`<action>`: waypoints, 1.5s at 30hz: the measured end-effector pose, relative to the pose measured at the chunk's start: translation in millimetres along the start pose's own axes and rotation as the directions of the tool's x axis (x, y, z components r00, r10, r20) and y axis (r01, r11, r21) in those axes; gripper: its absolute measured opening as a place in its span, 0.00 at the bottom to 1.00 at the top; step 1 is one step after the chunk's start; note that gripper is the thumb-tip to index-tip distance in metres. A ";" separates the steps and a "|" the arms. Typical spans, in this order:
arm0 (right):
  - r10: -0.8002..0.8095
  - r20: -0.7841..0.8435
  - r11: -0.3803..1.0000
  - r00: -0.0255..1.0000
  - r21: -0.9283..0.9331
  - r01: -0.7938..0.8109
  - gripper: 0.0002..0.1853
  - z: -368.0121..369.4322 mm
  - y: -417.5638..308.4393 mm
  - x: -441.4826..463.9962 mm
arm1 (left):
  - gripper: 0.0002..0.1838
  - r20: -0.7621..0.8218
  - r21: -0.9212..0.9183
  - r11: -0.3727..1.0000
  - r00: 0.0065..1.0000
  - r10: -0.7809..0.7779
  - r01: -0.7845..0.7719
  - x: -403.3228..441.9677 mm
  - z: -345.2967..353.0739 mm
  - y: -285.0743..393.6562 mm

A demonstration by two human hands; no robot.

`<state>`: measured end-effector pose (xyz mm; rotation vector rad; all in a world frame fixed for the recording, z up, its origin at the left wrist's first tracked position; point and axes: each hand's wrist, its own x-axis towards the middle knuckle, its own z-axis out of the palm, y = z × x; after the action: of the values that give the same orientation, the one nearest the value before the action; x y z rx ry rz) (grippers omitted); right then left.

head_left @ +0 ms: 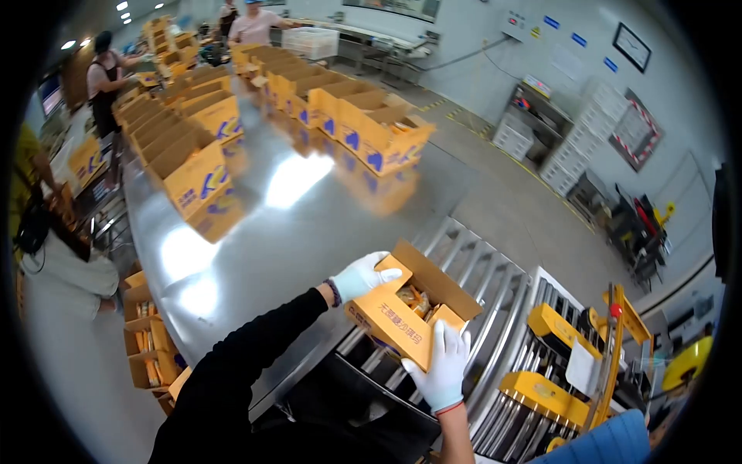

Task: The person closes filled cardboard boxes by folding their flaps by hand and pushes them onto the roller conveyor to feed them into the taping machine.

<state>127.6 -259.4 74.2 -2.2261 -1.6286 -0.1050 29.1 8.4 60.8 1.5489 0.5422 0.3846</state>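
An orange-yellow carton (390, 317) with dark printing is held over the near end of the roller conveyor (483, 271). Its back flap stands up, and wrapped items (417, 300) show through the opening. My left hand (365, 277), in a white glove, grips the carton's upper left corner with the thumb on top. On the lower right corner is my right hand (443, 367), also gloved in white, its fingers over the front panel edge. The carton is tilted towards me.
Rows of open cartons (371, 139) line the metal table (270, 224), with another group (193, 166) at its left. Filled cartons (147, 340) stand low at left. A yellow-and-steel machine (545, 394) is at right. Several people work beyond and at left.
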 end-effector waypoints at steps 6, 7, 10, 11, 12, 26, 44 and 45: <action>0.115 -0.239 0.927 0.964 -0.322 -0.191 0.54 -48.0 67.5 42.3 | 0.34 -0.029 0.258 0.960 0.992 0.119 -0.108 60.1 56.6 -7.0; 0.163 -0.216 0.928 0.963 -0.298 -0.224 0.56 -48.1 65.9 41.2 | 0.33 -0.023 0.200 0.974 0.993 0.117 -0.110 64.7 61.7 -16.2; 0.221 0.042 0.961 0.974 -0.178 -0.210 0.58 -39.7 21.8 8.8 | 0.29 -0.029 -0.010 0.990 0.989 0.143 -0.143 67.7 59.8 -33.4; 0.177 0.033 0.961 0.984 -0.220 -0.165 0.56 -20.2 24.1 -9.8 | 0.29 -0.033 -0.007 0.989 0.989 0.146 -0.146 67.5 60.5 -22.6; 0.183 -0.006 0.938 0.983 -0.298 -0.176 0.55 -13.9 34.7 -10.6 | 0.28 0.033 0.072 0.991 0.994 0.107 -0.109 68.6 65.8 -11.6; 0.367 -0.302 0.840 0.880 -0.298 -0.453 0.35 -37.9 169.8 -13.0 | 0.25 0.105 0.728 0.521 0.823 0.558 -0.446 198.3 134.7 38.5; 0.203 -0.211 0.977 0.956 -0.023 -0.213 0.44 -5.4 36.9 -3.0 | 0.35 0.088 0.217 0.976 0.996 -0.028 0.009 122.2 -35.3 29.9; 0.146 -0.182 0.989 0.972 -0.005 -0.150 0.39 -2.5 44.6 -11.4 | 0.36 0.192 -0.008 0.990 0.972 -0.137 0.141 106.3 -35.6 23.9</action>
<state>165.8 -282.1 61.8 -2.2698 -1.3673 -0.2757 99.8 97.2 77.5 1.4982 0.4907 0.1317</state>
